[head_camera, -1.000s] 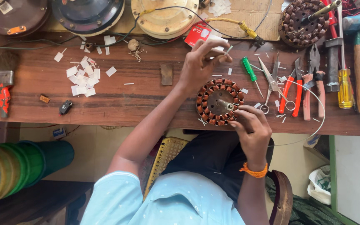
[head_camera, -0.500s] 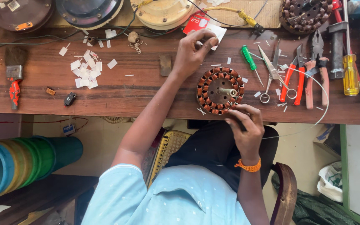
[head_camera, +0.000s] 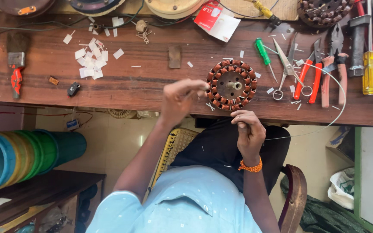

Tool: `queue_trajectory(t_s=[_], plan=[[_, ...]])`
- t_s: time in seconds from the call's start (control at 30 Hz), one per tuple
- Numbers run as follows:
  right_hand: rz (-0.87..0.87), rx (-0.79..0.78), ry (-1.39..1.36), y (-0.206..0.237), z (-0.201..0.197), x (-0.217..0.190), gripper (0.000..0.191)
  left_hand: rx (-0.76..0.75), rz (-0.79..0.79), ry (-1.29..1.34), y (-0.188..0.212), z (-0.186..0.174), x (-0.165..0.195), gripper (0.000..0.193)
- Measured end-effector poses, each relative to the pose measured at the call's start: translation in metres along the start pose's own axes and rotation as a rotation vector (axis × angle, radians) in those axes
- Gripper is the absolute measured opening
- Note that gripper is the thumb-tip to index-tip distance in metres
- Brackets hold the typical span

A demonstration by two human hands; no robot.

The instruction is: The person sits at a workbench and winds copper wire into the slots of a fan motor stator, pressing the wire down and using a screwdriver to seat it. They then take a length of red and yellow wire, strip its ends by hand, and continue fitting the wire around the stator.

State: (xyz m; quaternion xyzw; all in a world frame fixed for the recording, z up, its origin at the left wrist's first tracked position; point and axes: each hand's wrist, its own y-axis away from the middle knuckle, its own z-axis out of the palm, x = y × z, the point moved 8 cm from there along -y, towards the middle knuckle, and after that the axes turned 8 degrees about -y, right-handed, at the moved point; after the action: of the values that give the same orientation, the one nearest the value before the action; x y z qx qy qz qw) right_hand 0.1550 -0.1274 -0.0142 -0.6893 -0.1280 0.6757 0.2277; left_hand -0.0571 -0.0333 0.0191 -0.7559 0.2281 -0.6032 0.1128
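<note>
Lying near the workbench front edge: copper-wound stator. Hovering blurred beside it, left hand, grip unclear. Pinching thin wire, right hand, below the edge.

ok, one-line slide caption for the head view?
Seated person's left hand and right hand work beside a round copper-wound stator on a wooden workbench near red-handled pliers.
</note>
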Motion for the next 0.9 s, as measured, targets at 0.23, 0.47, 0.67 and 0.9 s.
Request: queue_trajectory(t_s=[0.23,0.47,0.67,0.9], plan=[[-0.001,-0.112,0.216,-0.014,0.014,-0.010,0.010,-0.157,0.166,-0.325,0.021,0.018,0.019,0.018],[0.018,-0.105,0.273,-0.026,0.016,-0.013,0.016,-0.227,0.086,-0.205,0.020,0.022,0.006,0.019],[0.032,-0.098,0.332,-0.025,0.023,-0.012,0.011,-0.230,0.123,-0.239,0.021,0.022,0.007,0.020],[0.073,-0.204,0.377,-0.032,0.031,-0.019,0.013,-0.270,0.118,-0.231,0.021,0.024,0.008,0.020]])
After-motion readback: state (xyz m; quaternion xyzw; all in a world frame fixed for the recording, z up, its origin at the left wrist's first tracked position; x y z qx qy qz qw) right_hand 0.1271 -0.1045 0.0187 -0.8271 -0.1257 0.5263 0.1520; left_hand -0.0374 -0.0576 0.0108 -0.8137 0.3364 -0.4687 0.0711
